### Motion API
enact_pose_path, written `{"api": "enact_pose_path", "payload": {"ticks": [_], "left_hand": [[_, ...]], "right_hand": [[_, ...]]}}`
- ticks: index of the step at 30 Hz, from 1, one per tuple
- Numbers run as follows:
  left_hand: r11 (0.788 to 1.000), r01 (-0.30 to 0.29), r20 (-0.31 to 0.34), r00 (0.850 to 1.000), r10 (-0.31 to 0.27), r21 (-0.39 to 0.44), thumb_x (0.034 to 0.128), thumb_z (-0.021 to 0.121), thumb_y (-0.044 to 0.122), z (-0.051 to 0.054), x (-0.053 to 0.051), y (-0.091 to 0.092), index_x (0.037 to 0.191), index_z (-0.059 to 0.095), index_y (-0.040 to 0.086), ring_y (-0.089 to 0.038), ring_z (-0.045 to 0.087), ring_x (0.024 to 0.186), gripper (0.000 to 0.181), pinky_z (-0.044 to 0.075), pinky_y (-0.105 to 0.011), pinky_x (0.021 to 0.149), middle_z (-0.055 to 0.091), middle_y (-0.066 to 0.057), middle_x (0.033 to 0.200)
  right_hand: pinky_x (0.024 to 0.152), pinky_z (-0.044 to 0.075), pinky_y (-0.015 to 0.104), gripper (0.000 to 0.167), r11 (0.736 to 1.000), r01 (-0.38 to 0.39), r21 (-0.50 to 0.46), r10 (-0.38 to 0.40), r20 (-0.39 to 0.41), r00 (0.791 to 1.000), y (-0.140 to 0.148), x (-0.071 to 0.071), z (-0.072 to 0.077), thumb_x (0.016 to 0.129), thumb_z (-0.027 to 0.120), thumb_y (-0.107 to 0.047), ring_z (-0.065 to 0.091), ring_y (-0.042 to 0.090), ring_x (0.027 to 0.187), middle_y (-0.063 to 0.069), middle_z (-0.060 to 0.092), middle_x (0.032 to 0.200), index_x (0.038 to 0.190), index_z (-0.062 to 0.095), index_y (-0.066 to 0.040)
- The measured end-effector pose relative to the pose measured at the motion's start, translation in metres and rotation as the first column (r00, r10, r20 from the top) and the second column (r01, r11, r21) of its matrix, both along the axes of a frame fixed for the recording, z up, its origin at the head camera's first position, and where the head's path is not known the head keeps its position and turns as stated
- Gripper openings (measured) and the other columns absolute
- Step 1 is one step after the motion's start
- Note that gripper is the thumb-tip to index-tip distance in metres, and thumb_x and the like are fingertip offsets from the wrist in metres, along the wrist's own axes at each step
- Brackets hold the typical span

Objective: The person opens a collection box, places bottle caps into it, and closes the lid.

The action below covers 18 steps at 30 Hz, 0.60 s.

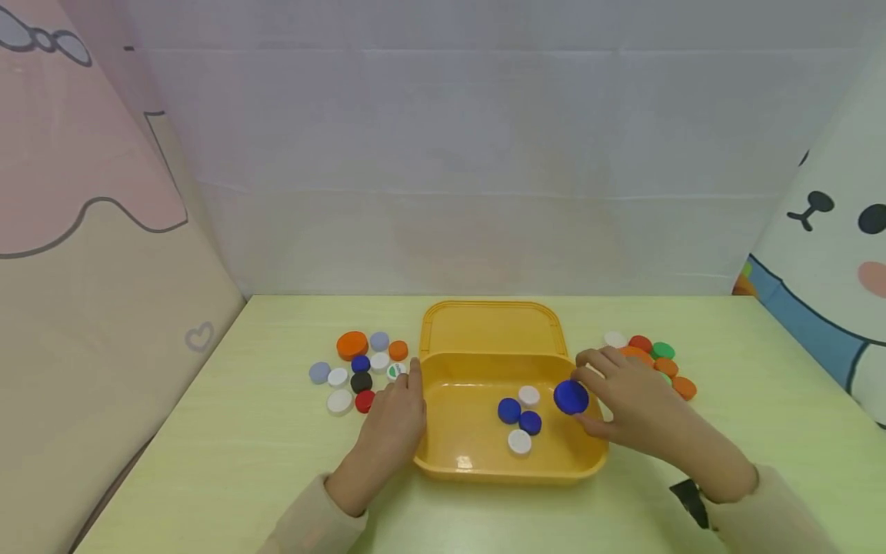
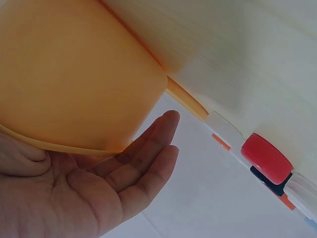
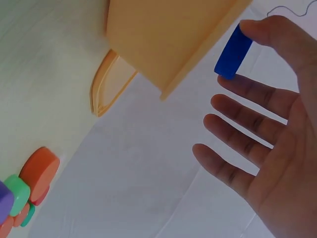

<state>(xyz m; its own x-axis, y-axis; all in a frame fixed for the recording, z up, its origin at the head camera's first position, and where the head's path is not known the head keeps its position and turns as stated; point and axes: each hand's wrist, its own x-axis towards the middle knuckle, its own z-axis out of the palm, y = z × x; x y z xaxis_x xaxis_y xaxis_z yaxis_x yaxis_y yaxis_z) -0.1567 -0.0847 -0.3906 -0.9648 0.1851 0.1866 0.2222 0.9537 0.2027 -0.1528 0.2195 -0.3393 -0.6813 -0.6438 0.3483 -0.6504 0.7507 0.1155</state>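
Orange cap (image 1: pixel 640 355) partly behind right hand (image 1: pixel 635 396)

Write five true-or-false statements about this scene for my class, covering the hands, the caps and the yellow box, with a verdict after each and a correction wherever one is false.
1. The right hand pinches a blue cap over the yellow box. True.
2. The lid covers the box. False: it lies behind the box, which is open.
3. Every cap lying inside the box is orange. False: two blue caps and two white caps lie there.
4. A black cap lies on the table left of the box. True.
5. The left hand holds a green cap. False: it touches the box's left edge.
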Motion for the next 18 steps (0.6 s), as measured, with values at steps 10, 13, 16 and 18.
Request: {"api": "enact_pose_path", "payload": {"ticks": [10,13,16,18], "left_hand": [[1.0,-0.012,0.037,0.999,0.011,0.011,0.091,0.047,0.013,0.002,0.0,0.0,0.135,0.035,-0.003,-0.027,0.055,0.077,0.048,0.049,-0.038,0.075,0.057,-0.018,0.106],[1.0,-0.012,0.038,0.999,0.011,0.012,0.091,0.047,0.013,0.003,0.001,0.0,0.135,0.035,-0.003,-0.026,0.055,0.076,0.048,0.049,-0.038,0.075,0.057,-0.018,0.105],[1.0,-0.012,0.038,0.999,0.011,0.013,0.0909,0.047,0.013,0.003,0.001,0.001,0.135,0.035,-0.003,-0.026,0.054,0.075,0.048,0.049,-0.038,0.074,0.057,-0.018,0.105],[1.0,-0.014,0.042,0.999,0.014,0.014,0.091,0.047,0.013,0.003,0.001,0.0,0.135,0.035,-0.003,-0.026,0.054,0.075,0.048,0.049,-0.038,0.073,0.057,-0.018,0.105]], "right_hand": [[0.072,0.048,0.03,0.037,0.995,-0.086,0.041,0.077,0.183,0.98,-0.022,0.001,-0.016,0.071,0.074,-0.033,0.05,0.014,0.082,0.002,0.054,0.098,0.097,0.06,-0.011],[0.072,0.047,0.03,0.037,0.994,-0.088,0.064,0.071,0.233,0.97,-0.024,0.001,-0.018,0.071,0.074,-0.035,0.047,0.012,0.081,0.0,0.053,0.097,0.096,0.06,-0.012],[0.072,0.046,0.028,0.036,0.992,-0.086,0.088,0.058,0.282,0.958,-0.026,0.001,-0.02,0.071,0.073,-0.037,0.044,0.011,0.082,-0.002,0.052,0.096,0.094,0.059,-0.014],[0.07,0.044,0.026,0.035,0.991,-0.091,0.098,0.057,0.311,0.949,-0.027,0.0,-0.021,0.071,0.073,-0.038,0.042,0.01,0.082,-0.003,0.052,0.095,0.092,0.059,-0.014]]}}
